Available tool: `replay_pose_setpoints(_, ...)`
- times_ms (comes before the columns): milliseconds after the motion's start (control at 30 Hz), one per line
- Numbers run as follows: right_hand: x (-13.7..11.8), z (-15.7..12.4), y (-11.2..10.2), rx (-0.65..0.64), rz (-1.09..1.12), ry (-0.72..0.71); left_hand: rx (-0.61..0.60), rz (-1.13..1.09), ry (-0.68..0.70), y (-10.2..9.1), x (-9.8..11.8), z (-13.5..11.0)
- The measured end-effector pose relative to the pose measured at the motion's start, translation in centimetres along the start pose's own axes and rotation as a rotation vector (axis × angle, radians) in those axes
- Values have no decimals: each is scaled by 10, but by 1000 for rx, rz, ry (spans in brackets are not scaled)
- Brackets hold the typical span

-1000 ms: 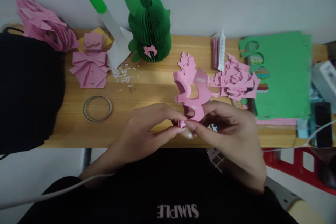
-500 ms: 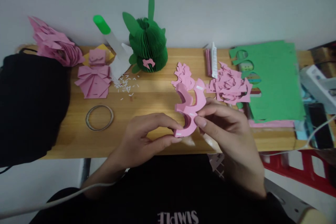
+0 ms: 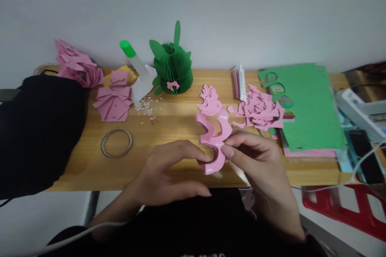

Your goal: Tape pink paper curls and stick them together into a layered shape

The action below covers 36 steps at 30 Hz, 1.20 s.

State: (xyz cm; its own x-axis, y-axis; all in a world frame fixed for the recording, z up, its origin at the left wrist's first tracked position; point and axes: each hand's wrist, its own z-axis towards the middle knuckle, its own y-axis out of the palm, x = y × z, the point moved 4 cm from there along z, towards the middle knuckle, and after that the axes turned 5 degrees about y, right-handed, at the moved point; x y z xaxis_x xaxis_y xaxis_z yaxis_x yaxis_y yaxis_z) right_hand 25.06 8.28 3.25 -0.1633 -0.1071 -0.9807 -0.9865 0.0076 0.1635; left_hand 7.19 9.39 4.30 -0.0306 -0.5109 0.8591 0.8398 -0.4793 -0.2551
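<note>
A thick stack of pink paper cut-outs (image 3: 213,138), curved like an S, stands on edge near the front of the wooden table (image 3: 169,120). My right hand (image 3: 256,160) pinches its right side between thumb and fingers. My left hand (image 3: 169,168) touches the stack's lower left with its fingertips, thumb spread below. Small white strips show on the stack's edge.
A green honeycomb paper figure (image 3: 172,68), a green-capped glue stick (image 3: 134,58), pink folded pieces (image 3: 113,102), a tape ring (image 3: 116,143), pink scraps (image 3: 259,108), green sheets (image 3: 310,104) and a black bag (image 3: 36,136) sit around. A phone (image 3: 362,154) lies at the right.
The head camera tilted up, so everything sits lower in view. My left thumb has come away from the stack and spread out; my right hand keeps its pinch.
</note>
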Motion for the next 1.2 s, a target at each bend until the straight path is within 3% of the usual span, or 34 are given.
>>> replay_pose_setpoints(133, -1, -4, 1, 2, 7, -29, 195, -82, -157, -1, -13, -4)
replay_pose_setpoints(233, -2, -7, 2, 16, -25, -18, 297, -43, -187, 2, -17, -4)
replay_pose_setpoints(700, -1, -5, 6, -38, -121, 20, 250, 110, -123, 0, -12, 3)
replay_pose_setpoints(833, -2, -6, 8, -14, -111, 29, 269, 139, -44, 0, -10, 3)
replay_pose_setpoints(1200, -3, -4, 10, 20, -137, 36, 238, 277, -7, 1, -4, 6)
